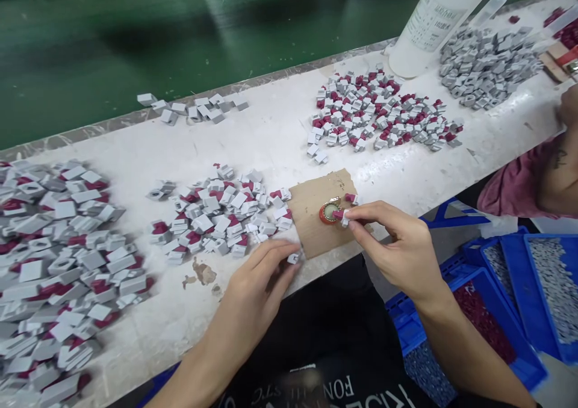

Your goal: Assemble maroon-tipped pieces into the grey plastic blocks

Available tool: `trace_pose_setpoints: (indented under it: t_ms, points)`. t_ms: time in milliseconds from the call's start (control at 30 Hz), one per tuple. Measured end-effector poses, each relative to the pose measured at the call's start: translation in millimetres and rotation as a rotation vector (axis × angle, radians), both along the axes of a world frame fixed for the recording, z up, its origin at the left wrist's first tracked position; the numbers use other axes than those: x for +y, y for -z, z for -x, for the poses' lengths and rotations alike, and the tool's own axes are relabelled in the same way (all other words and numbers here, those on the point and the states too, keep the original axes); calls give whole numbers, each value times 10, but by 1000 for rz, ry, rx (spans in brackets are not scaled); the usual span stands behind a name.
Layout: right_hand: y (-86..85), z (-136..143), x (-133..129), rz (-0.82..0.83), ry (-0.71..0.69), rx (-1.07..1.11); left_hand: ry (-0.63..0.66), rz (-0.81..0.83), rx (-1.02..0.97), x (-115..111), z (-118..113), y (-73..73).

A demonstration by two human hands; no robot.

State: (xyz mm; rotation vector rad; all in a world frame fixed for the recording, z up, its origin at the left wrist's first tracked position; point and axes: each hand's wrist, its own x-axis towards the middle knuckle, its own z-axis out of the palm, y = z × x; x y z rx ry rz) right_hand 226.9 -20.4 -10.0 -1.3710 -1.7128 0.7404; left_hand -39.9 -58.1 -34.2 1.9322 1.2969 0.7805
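Observation:
Between thumb and fingertips, my right hand point(400, 245) pinches a small grey-and-maroon plastic part point(344, 216). That part is at the edge of a small round red-rimmed cap point(329, 212) with pale stuff inside, which lies on a piece of brown cardboard point(316, 200). Another grey-and-maroon part lies just behind my right fingertips. Left of the cardboard, my left hand point(262, 278) closes its fingertips on a small grey plastic piece point(293, 257). A pile of grey and maroon parts point(226, 212) spreads beyond my left hand.
More mixed parts point(374, 113) lie behind the cardboard, and a large heap point(58, 263) covers the left end. A white labelled bottle point(433, 26) stands at the back. Blue bins point(537, 306) of parts sit below on the right, near another person's arm point(557, 173).

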Motion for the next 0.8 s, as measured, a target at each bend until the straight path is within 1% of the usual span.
trace_pose_setpoints:
  t_ms: [133,267,433,533,633,700,800]
  points:
    - [-38,7,-15,5,26,-9,-29,81,-107,-18,-35,-67]
    - [-30,5,-26,37,33,-22,-35,148,-214,6,-75,-158]
    - [8,11,-27,27,33,2,-73,224,-266,85,-97,-271]
    - [12,-8,-38,40,73,32,-89,250,-269,161,-58,-337]
    - [-17,-25,-45,55,139,117,-145,259,-292,268,9,-381]
    - [-54,-14,-43,76,178,215,-184,302,-336,344,27,-391]
    - [-116,46,-34,115,197,346,-193,378,-428,436,-35,-389]
